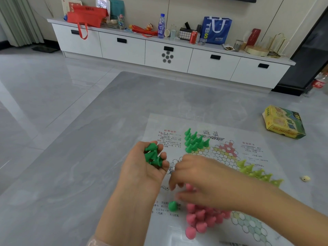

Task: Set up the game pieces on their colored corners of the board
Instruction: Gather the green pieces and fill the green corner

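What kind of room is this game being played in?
Probably a living room at home. A long white cabinet with drawers runs along the wall, cluttered with bags, a bottle and a can, and the board lies on a grey tiled floor.

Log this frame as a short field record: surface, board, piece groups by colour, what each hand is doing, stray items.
surface: grey floor mat
board: paper game sheet, flat on the mat
dark green pieces: cluster standing at the sheet's far side; one loose piece near the sheet's left edge
yellow-green pieces: row on the right
pink pieces: cluster at the near side
left hand: palm up, holds several green pieces
right hand: blurred, fingers down above the pink cluster; grip unclear
stray: game box; small die-like cube
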Available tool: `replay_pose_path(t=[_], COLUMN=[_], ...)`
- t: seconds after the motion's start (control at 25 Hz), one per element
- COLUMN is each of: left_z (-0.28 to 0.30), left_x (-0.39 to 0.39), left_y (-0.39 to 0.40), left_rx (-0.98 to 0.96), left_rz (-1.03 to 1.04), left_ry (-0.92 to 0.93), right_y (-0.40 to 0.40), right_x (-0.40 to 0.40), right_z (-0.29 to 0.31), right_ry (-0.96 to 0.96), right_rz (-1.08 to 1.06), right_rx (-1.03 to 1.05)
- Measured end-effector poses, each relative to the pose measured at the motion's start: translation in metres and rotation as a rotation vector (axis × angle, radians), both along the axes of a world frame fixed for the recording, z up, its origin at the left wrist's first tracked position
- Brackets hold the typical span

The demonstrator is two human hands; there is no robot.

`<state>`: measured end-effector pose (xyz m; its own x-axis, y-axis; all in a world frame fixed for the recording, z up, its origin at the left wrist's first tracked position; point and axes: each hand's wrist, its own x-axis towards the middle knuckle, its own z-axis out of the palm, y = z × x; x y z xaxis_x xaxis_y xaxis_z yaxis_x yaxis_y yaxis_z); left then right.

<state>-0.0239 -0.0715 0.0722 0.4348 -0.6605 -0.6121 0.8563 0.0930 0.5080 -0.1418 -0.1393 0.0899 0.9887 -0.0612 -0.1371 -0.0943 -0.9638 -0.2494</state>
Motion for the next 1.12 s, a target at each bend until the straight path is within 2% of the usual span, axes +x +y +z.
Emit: replay_pose_path(t=[0.36,0.52,0.64,0.72,0.84,1.12], left_z=[-0.003,-0.003,-0.003,-0.004,-0.004,-0.003], left_x=[-0.003,-0.004,-0.005,-0.007,-0.008,-0.010], left_y=[0.001,0.001,0.000,-0.002,-0.004,-0.006], left_rx=[0.000,0.005,0.012,0.016,0.025,0.033], left_rz=[0.010,0.018,0.018,0.011,0.007,0.000], left_ry=[-0.004,-0.007,-0.002,-0.001,-0.008,-0.014], right_y=[0.010,-0.017,-0.070,-0.097,-0.109,-0.107], right_x=[0.005,-0.008,-0.029,-0.041,-0.044,-0.031], right_z=[-0.005,0.013,0.008,-0.001,-0.017,-0.034], right_ry=[0.043,-0.103,-0.239,-0.223,-0.132,-0.110], right_rz=[0.016,-0.300,-0.613,-0.747,-0.761,-0.688], right_rx=[0.035,0.142,0.049,-0.046,-0.092,-0.060])
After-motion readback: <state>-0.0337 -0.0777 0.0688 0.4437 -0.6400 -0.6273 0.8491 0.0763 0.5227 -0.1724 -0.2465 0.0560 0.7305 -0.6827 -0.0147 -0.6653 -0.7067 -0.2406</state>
